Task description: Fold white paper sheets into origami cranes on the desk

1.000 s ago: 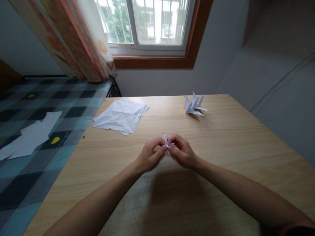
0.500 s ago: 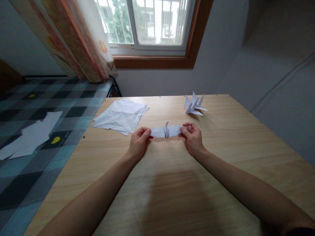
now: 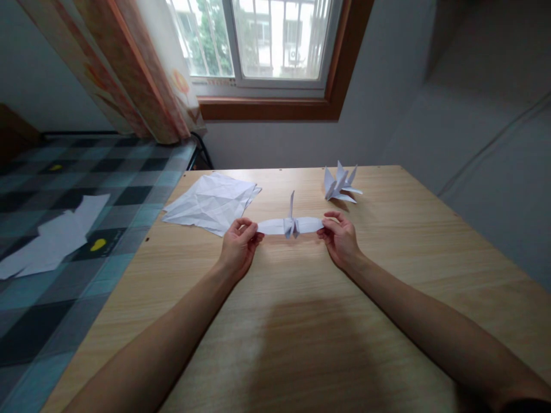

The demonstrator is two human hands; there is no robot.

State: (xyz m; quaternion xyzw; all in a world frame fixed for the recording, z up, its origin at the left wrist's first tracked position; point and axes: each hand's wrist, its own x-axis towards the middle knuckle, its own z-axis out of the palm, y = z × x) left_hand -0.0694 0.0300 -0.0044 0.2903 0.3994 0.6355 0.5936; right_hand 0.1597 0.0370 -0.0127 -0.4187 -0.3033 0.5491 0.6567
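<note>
A white folded paper crane (image 3: 291, 227) is stretched between my two hands, its wings spread flat to either side and a thin point rising from its middle. My left hand (image 3: 239, 244) pinches the tip of the left wing between thumb and fingers. The right wing's tip is pinched by my right hand (image 3: 340, 236). Farther back on the right, several finished-looking folded paper cranes (image 3: 341, 184) stand close together. A stack of creased white paper sheets (image 3: 209, 202) lies just beyond my left hand.
Everything lies on a light wooden table (image 3: 408, 275). To the left is a bed with a checked sheet (image 3: 38, 338), where white paper pieces (image 3: 60, 236) are spread. Behind the table are a wall and a window (image 3: 275, 46), with a curtain (image 3: 142, 74) at its left.
My hands have drawn slightly apart, pulling the crane's wings wider. Its middle has opened out, and the thin point now stands taller.
</note>
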